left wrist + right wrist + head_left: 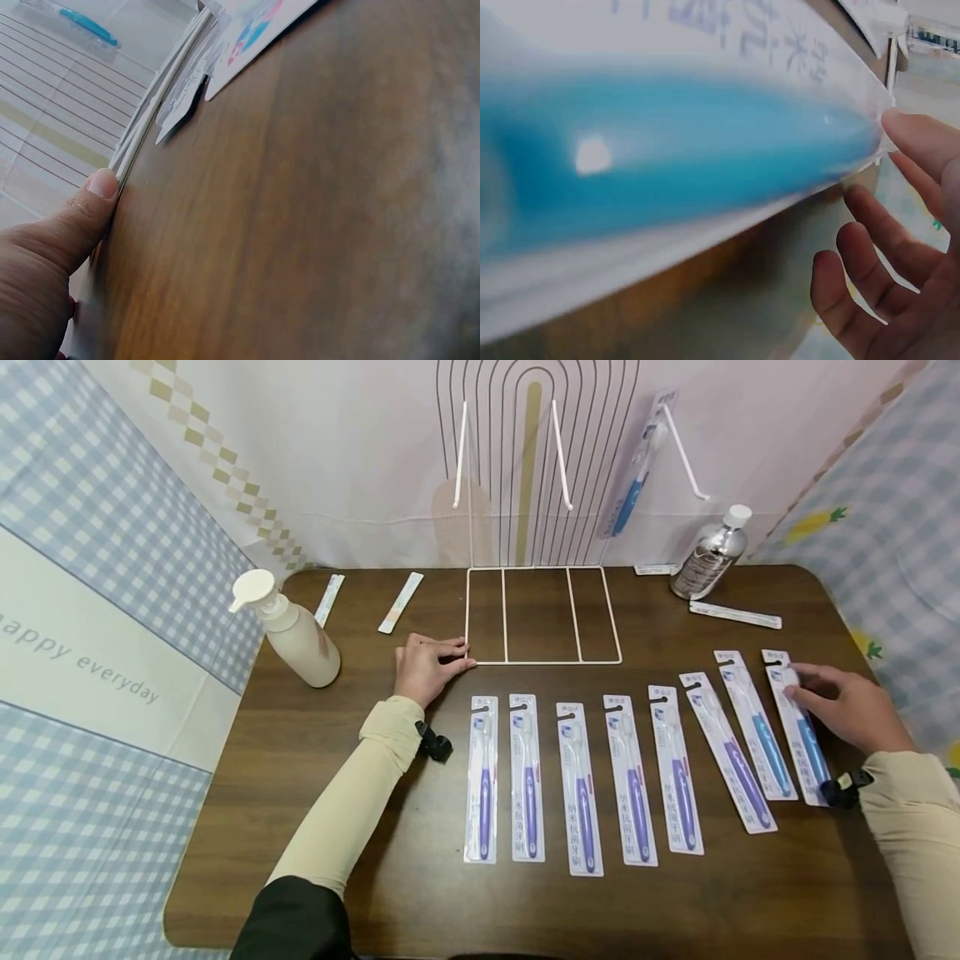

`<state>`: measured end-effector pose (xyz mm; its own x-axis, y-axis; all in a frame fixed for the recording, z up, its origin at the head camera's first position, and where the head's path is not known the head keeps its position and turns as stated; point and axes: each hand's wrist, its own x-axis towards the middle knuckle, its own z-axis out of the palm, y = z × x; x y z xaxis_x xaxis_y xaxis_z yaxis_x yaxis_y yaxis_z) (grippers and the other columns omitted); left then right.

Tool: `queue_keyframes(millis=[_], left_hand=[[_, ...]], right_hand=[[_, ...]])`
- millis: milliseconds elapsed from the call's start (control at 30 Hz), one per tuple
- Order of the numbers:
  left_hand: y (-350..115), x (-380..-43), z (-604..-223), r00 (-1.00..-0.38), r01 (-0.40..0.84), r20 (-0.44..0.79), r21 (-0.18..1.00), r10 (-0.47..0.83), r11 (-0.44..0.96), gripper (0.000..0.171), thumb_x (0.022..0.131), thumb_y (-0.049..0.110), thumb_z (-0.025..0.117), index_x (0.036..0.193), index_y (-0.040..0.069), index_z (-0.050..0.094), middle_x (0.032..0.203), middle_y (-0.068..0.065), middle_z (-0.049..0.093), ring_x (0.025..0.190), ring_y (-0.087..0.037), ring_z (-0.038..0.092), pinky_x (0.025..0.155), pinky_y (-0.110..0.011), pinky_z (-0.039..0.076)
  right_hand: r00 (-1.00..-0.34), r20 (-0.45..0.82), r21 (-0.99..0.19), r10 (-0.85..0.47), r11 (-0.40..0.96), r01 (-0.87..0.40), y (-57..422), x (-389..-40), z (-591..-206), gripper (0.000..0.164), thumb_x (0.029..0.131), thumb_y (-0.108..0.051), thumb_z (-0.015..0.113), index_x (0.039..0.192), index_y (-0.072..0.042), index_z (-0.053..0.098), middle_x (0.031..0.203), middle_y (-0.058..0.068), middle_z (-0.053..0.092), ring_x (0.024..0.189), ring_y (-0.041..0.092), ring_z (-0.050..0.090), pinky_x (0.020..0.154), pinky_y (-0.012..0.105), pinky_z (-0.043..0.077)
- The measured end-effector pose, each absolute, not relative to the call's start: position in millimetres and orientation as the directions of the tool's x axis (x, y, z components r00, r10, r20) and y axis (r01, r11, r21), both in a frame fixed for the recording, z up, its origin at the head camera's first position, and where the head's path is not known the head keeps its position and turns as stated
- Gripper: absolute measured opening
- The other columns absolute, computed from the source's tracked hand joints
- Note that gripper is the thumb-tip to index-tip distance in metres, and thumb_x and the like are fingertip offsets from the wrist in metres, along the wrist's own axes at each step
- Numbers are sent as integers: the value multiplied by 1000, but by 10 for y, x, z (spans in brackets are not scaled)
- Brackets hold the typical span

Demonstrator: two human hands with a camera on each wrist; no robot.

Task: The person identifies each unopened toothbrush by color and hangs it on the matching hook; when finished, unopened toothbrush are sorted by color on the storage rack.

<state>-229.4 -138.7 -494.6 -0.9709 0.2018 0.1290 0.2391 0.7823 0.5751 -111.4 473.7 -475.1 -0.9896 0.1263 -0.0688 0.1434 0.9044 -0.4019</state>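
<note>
Right, right grip (843, 697) pinches the end blue toothbrush (810, 747) near its head, far right on the desk (337, 860); left grip (431, 668) pinches the near left corner of the rack (543, 662). Risks: shallow pinch, pack could twist loose; if left lets go, bumping a hook (562, 456) could shift the rack; a wide reach could knock the silver bottle (708, 560). Count: 8 toothbrushes down (6 purple, 2 blue), 1 hung toothbrush (628, 507), 3 hooks, 2 bottles, 4 strips (401, 602)

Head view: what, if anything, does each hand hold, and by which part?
The right hand pinches the rightmost toothbrush pack near its top; the left hand holds the wire rack by its near left corner.
</note>
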Motion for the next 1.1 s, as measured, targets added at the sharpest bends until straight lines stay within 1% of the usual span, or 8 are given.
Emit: queue_keyframes(millis=[233, 367, 433, 567, 600, 667, 800, 1100], left_hand=[[-1401, -2307, -4918, -969, 245, 141, 573, 201, 782, 40, 89, 47, 83, 123, 27, 81, 131, 16, 71, 115, -20, 54, 92, -47, 33], [-1410, -2317, -4920, -967, 253, 150, 571, 204, 781, 39, 89, 47, 83, 122, 27, 81, 131, 15, 71, 115, -21, 54, 92, -48, 34], [-1415, -2316, -4924, -968, 252, 149, 572, 203, 781, 39, 89, 47, 83, 121, 26, 81, 131, 15, 72, 115, -21, 55, 92, -47, 34], [-1423, -2304, -4931, -971, 241, 136, 575, 199, 782, 37, 89, 47, 83, 120, 26, 82, 131, 15, 71, 116, -21, 54, 92, -47, 33], [-1424, -2301, -4933, -971, 237, 132, 577, 197, 782, 37, 89, 47, 83, 119, 26, 82, 131, 15, 72, 116, -21, 54, 93, -47, 33], [-1423, -2297, -4937, -973, 231, 125, 578, 194, 783, 36, 89, 47, 83, 119, 26, 82, 132, 15, 71, 116, -21, 54, 93, -47, 33], [-1412, -2296, -4943, -974, 225, 120, 581, 191, 782, 36, 89, 47, 82, 119, 26, 82, 133, 15, 71, 116, -21, 53, 94, -47, 33], [-1385, -2295, -4940, -971, 238, 130, 578, 200, 781, 35, 89, 47, 83, 118, 28, 83, 132, 16, 71, 114, -20, 53, 94, -47, 33]], right_hand=[[-982, 157, -436, 109, 899, 30, 4539, -1187, -4449, 47, 103, -20, 71, 145, -1, 62, 94, 32, 73, 63, -17, 45, 47, 21, 38], [-942, 326, -416, 83, 907, -64, 4291, -1250, -4086, 45, 100, -12, 74, 143, -7, 66, 99, 31, 73, 61, -24, 35, 48, 16, 32], [-906, 419, -398, 60, 909, -124, 4139, -1292, -3884, 44, 97, -10, 77, 141, -11, 69, 98, 23, 74, 61, -22, 35, 50, 14, 30], [-826, 564, -356, 18, 907, -223, 3812, -1365, -3499, 45, 95, -12, 81, 138, -21, 71, 93, -29, 66, 64, -20, 35, 59, 9, 28], [-802, 598, -345, 5, 904, -251, 3724, -1377, -3412, 46, 94, -12, 82, 137, -23, 71, 93, -31, 65, 65, -21, 35, 62, 8, 28], [-767, 642, -323, -19, 900, -293, 3543, -1387, -3247, 48, 93, -11, 83, 137, -25, 71, 96, -28, 70, 67, -22, 34, 66, 7, 28], [-714, 697, -293, -58, 887, -358, 3184, -1373, -2989, 50, 92, -7, 83, 137, -24, 71, 100, 22, 77, 73, -19, 34, 74, 14, 28], [-657, 752, -282, -57, 872, -399, 2775, -1383, -2834, 47, 93, -12, 83, 137, -25, 70, 101, 20, 78, 72, -18, 34, 78, 17, 30]])
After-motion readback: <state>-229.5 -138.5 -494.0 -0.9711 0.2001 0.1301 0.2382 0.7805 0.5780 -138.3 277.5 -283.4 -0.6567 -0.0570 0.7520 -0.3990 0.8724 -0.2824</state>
